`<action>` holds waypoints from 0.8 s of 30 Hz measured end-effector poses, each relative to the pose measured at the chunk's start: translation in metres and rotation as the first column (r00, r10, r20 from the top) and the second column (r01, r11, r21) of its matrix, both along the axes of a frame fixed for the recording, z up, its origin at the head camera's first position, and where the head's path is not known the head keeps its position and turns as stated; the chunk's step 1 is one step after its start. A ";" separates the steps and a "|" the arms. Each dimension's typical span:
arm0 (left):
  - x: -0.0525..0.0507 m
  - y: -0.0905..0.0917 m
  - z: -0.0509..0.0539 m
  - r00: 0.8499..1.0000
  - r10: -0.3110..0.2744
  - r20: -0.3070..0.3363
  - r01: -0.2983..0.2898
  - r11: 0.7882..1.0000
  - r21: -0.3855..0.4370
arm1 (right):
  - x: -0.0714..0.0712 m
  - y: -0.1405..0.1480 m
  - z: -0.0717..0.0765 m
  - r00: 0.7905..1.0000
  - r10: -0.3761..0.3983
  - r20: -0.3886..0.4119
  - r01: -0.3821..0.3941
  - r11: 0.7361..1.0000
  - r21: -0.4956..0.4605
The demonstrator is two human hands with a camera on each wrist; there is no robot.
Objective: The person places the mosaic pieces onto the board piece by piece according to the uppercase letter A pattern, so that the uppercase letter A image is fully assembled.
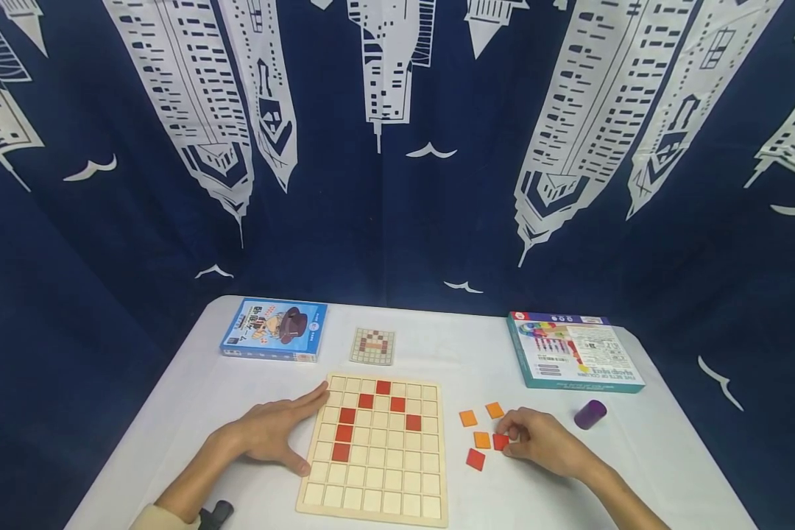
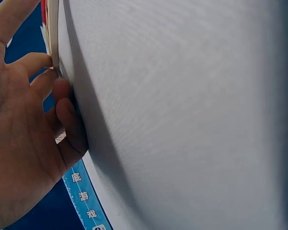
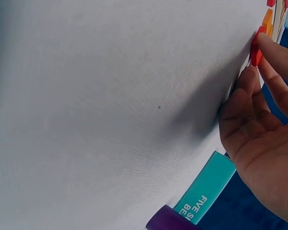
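The right hand (image 1: pixel 536 445) pinches a red tile (image 1: pixel 500 442) between thumb and fingers, low over or on the white bench (image 1: pixel 450 338); whether the tile touches the cloth I cannot tell. Just left of it lies an orange tile (image 1: pixel 481 439), with a second red tile (image 1: pixel 475 459) nearer and to the left. Two more orange tiles, one on the left (image 1: pixel 468 418) and one on the right (image 1: pixel 495 410), lie on the far side of this group.

The left hand (image 1: pixel 271 430) has its thumb and fingers spread well apart, touching the left edge of the gridded board (image 1: pixel 374 478). The board lies flat to the left of the loose tiles, with seven red squares (image 1: pixel 344 433) set in its far half and middle.

Beyond the board rests a small pattern card (image 1: pixel 372 357); a blue box (image 1: pixel 274 329) lies far left. Far right is a teal-edged box (image 1: pixel 576 352), with a purple cylinder (image 1: pixel 590 414) on its near side. A dark blue skyline-print cloth (image 1: pixel 384 221) hangs behind.
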State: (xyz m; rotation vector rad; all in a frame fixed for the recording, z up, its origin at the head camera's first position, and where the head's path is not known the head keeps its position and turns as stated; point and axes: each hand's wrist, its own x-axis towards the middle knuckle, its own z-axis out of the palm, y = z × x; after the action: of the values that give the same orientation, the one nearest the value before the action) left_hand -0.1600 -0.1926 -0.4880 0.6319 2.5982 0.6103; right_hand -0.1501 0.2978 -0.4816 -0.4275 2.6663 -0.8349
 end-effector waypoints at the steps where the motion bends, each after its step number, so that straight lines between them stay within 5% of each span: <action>1: 0.000 0.000 0.000 1.000 0.000 -0.001 0.000 1.000 -0.002 | 0.000 0.000 0.000 1.000 0.002 -0.001 -0.002 1.000 -0.005; 24: -0.001 -0.001 -0.003 1.000 -0.002 -0.007 0.002 1.000 0.009 | -0.004 0.001 -0.003 1.000 -0.005 0.029 0.007 0.997 -0.076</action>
State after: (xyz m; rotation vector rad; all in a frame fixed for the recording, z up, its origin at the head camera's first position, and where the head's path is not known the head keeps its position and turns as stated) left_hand -0.1610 -0.1935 -0.4908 0.6411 2.6022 0.6210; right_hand -0.1539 0.2984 -0.4842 -0.4219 2.6172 -0.9394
